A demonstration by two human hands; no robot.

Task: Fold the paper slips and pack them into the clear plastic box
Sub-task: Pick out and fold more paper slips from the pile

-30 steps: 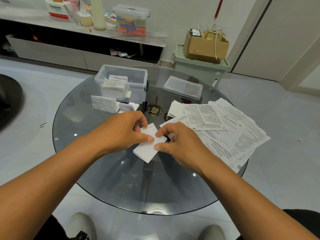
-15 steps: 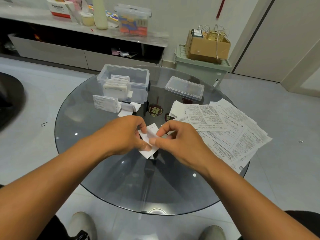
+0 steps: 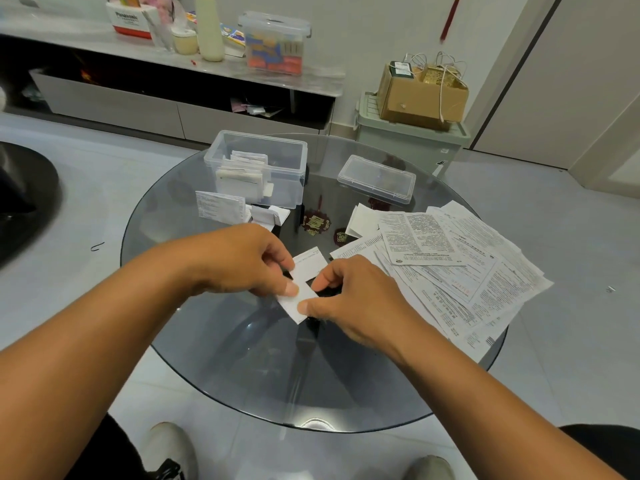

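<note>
- Left hand point(image 3: 242, 259): fingers curled, thumb and forefinger pinching folded paper slip point(image 3: 304, 284).
- Right hand point(image 3: 353, 296): curled likewise, pinching the slip's near end.

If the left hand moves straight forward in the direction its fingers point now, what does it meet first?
The left hand points right, across the folded slip it pinches. Straight on, it would probably first meet the right hand, which pinches the same slip close by.

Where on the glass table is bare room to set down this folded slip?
Bare glass lies near the table edge, below both hands, and left of the left hand. Crowded: unfolded sheets fill the right; folded slips sit before the clear box.
</note>
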